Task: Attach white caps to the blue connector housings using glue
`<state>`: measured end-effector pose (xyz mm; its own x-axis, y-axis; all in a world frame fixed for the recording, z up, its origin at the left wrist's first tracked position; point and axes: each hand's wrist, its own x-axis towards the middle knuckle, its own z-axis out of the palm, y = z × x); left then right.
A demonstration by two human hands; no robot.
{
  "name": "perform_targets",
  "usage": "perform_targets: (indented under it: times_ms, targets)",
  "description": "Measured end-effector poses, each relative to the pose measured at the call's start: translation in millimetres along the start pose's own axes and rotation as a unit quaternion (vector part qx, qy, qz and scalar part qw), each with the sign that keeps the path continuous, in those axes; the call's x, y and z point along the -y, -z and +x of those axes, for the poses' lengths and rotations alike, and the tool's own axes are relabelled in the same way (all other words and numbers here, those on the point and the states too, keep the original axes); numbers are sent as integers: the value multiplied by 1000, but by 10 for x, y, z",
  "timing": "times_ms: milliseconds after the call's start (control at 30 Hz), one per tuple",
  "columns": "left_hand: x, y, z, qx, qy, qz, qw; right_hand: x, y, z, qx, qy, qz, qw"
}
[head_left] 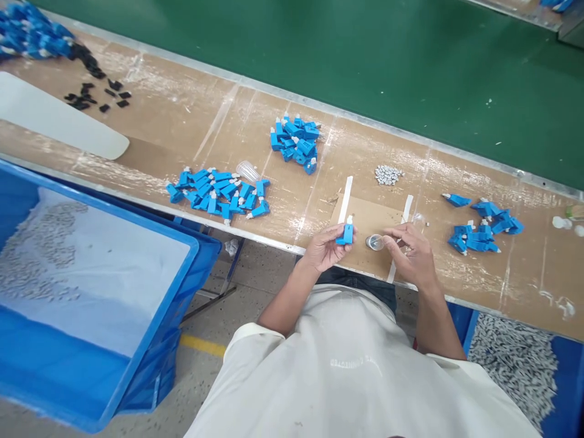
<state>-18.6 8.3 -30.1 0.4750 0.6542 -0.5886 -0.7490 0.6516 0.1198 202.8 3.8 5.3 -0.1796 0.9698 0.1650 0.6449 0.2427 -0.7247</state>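
Observation:
My left hand [326, 248] is closed on a blue plastic part [347, 233] with a white tip, held upright over the front edge of the bench. My right hand [413, 252] has its thumb and fingertips at the rim of a small round clear container [375, 243]. Something small and dark shows inside the container, too small to name. Beneath both hands lies a cardboard sheet [371, 213] with a white strip [345, 198] at its left and another white strip [407, 208] at its right.
Blue parts lie in a left pile [221, 191], a middle pile [296, 143] and a right group [483, 228]. Small grey pieces [389, 175] sit behind the cardboard. Black pieces [84, 97] lie far left. A blue bin [194, 255] stands lower left, grey parts [513, 362] lower right.

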Motion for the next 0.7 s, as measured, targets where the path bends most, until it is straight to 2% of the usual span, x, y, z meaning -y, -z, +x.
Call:
perform_targets:
  times_ms: [100, 233, 367, 433, 533, 633, 700]
  targets:
    - [19, 34, 27, 11, -8, 14, 1000, -158, 87, 143, -26, -41, -32, 998]
    - [57, 80, 66, 52, -30, 52, 997, -425, 159, 553, -69, -73, -100, 990]
    - [96, 82, 74, 72, -60, 69, 993, -574, 191, 973, -15, -54, -156, 986]
    - [111, 78, 68, 70, -73, 68, 993, -597, 287, 1087, 12, -58, -178, 982]
    - [125, 86, 60, 68, -79, 64, 992, -605, 556, 1084, 47, -90, -202, 974]
    - [134, 108, 68, 59, -79, 69, 993, -598, 817, 909, 105, -152, -223, 957]
    - [140, 124, 79, 57, -79, 75, 992, -585, 899, 753, 126, -185, -242, 944]
